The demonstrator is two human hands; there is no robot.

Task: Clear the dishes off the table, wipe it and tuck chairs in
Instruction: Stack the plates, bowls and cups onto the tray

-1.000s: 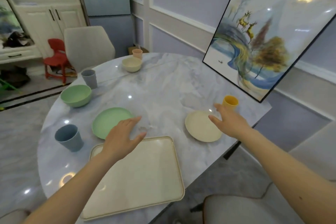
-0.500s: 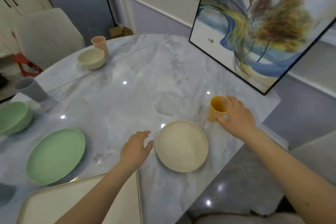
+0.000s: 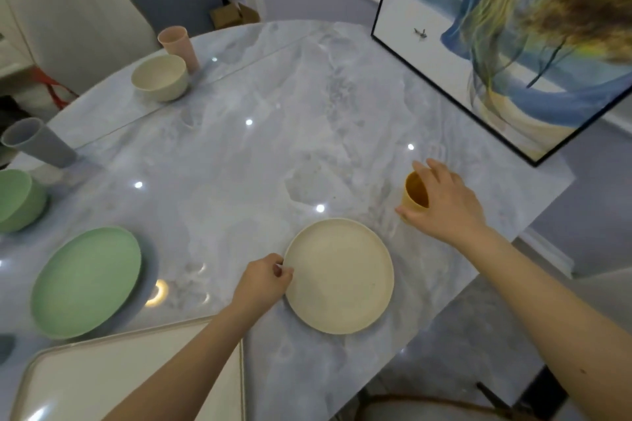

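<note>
Contact has now been made on both sides in the head view. The left hand (image 3: 265,278) is curled against the near-left rim of the cream plate (image 3: 340,275), which is pinched there between thumb and fingers; half a second ago that hand was spread and just short of the rim. The right hand (image 3: 444,207) is wrapped round the yellow cup (image 3: 414,193), which is seen tilted with its mouth turned toward the table's middle, where before it was only being reached and stood upright. Both pieces sit near the right edge of the marble table (image 3: 273,133), and the tray (image 3: 102,383) lies at the near edge, so two dishes are judged ready to be lifted across to it. Clearing is barely begun: the green plate (image 3: 87,282), green bowl (image 3: 15,200), grey cup (image 3: 36,142), cream bowl (image 3: 160,77) and pink cup (image 3: 178,46) are untouched along the left and far edges. Compared with the earlier frame, the view has been brought closer and lower.
</note>
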